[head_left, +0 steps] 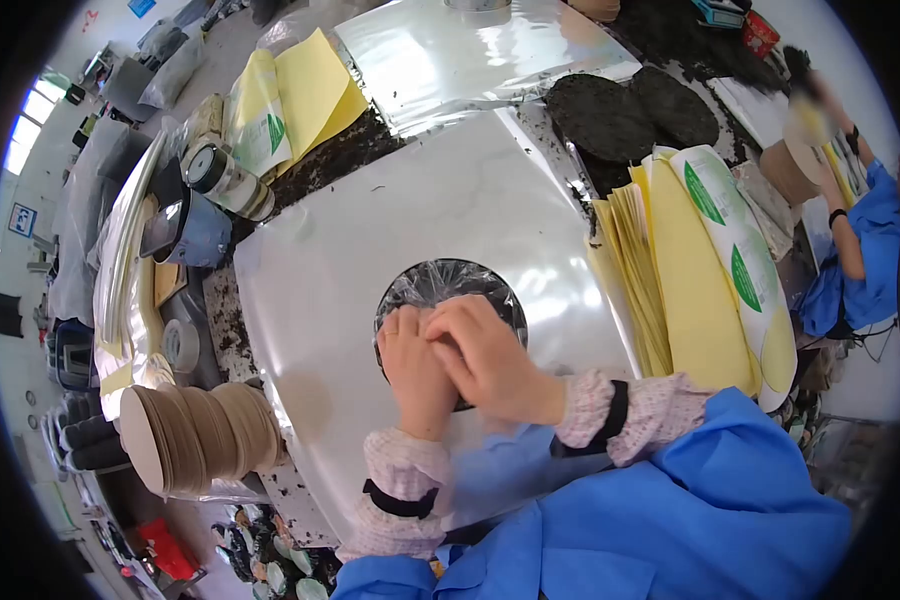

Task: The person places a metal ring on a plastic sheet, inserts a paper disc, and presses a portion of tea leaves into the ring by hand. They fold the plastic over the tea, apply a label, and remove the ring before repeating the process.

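Note:
A dark round cake wrapped in clear plastic film (438,278) rests on the shiny metal sheet. My left hand (417,365) lies on its near left part, fingers bent and closed on the film. Crossing beside it, my right hand (485,355) has its fingers curled in a pinch on the film, touching the left fingers. The gathered film fans out in creases beyond my fingertips. Both hands cover much of the cake's near half, and my fingertips are partly hidden.
Brown card discs (205,440) are stacked at the left. A glass jar (232,182) and blue-grey container (195,230) stand behind them. Yellow paper sheets (685,270) lie right, below dark round cakes (610,117). A co-worker in blue (860,250) is at far right.

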Demonstrator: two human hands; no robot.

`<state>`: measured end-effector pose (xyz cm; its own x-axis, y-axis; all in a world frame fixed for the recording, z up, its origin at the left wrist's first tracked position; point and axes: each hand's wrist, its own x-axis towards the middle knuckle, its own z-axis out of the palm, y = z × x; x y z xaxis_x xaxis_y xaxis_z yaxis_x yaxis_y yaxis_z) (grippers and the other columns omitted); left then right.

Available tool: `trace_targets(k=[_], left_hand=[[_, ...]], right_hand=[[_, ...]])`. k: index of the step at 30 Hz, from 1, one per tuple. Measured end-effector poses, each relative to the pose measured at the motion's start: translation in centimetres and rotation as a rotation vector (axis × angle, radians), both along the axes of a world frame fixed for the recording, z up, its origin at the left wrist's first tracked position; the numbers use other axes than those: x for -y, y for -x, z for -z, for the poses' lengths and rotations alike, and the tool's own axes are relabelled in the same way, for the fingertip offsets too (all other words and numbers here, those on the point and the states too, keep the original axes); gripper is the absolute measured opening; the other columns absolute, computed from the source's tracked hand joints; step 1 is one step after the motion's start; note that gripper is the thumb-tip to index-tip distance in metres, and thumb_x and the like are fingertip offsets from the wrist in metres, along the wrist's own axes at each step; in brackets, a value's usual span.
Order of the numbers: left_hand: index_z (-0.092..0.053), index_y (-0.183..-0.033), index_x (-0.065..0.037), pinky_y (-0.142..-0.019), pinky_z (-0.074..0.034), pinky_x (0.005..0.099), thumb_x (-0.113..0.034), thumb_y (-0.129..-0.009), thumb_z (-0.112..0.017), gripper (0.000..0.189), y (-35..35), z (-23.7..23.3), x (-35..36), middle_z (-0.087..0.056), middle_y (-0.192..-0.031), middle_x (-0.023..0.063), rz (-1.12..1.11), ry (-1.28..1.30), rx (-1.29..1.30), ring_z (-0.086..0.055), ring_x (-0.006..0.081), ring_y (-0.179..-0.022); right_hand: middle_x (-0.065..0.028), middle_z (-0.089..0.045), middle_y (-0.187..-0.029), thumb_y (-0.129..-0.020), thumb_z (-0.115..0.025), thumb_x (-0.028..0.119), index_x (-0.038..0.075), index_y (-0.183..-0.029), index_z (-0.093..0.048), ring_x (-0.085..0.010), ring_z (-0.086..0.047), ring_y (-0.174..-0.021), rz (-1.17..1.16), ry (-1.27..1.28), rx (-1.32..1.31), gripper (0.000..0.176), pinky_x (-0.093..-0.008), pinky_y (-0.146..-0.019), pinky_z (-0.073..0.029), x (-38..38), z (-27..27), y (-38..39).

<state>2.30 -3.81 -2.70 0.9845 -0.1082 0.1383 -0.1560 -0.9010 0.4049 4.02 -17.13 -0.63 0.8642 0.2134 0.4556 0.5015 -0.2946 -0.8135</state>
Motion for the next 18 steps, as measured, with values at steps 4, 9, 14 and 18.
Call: trace_targets(k=[4,9,14,18], left_hand=[[-0.026,-0.154,0.006,-0.12,-0.024,0.0521,-0.039,-0.073,-0.079,0.107,0.9,-1.6,-1.2,-0.035,-0.155,0.0277,0.204,0.4,0.16,-0.031,0.0451,-0.146],[-0.028,-0.154,0.009,-0.126,-0.008,0.051,-0.037,-0.092,-0.063,0.085,0.6,-0.2,0.1,-0.022,-0.165,0.0239,0.215,-0.191,-0.032,-0.014,0.0379,-0.156],[-0.026,-0.153,0.011,-0.125,-0.009,0.051,-0.039,-0.094,-0.061,0.086,0.9,-1.0,0.3,-0.021,-0.165,0.026,0.235,-0.194,-0.045,-0.014,0.0393,-0.155],[-0.025,-0.153,0.012,-0.125,-0.008,0.0516,-0.04,-0.094,-0.061,0.086,0.8,-1.5,0.6,-0.02,-0.165,0.0264,0.233,-0.193,-0.06,-0.013,0.0403,-0.155]], right_hand=[[-0.0149,-0.061,-0.09,-0.078,-0.07,0.009,0.004,-0.088,-0.064,-0.036,-0.062,-0.088,-0.17,0.414,-0.1,0.013,-0.0463,-0.078,-0.05,1.7,-0.8,-1.9],[-0.0149,-0.064,-0.085,-0.076,-0.072,0.015,0.003,-0.081,-0.065,-0.0385,-0.064,-0.085,-0.141,0.522,0.038,0.014,-0.0475,-0.075,-0.052,2.4,5.2,-2.1],[-0.014,-0.071,-0.093,-0.082,-0.072,0.002,0.0,-0.09,-0.072,-0.0282,-0.07,-0.087,0.514,0.22,0.087,0.008,-0.0354,-0.077,-0.055,20.0,0.4,2.4],[-0.0124,-0.071,-0.094,-0.082,-0.073,0.003,0.003,-0.095,-0.072,-0.0309,-0.069,-0.085,0.937,0.762,0.244,0.014,-0.0387,-0.076,-0.056,35.9,3.2,8.5]])
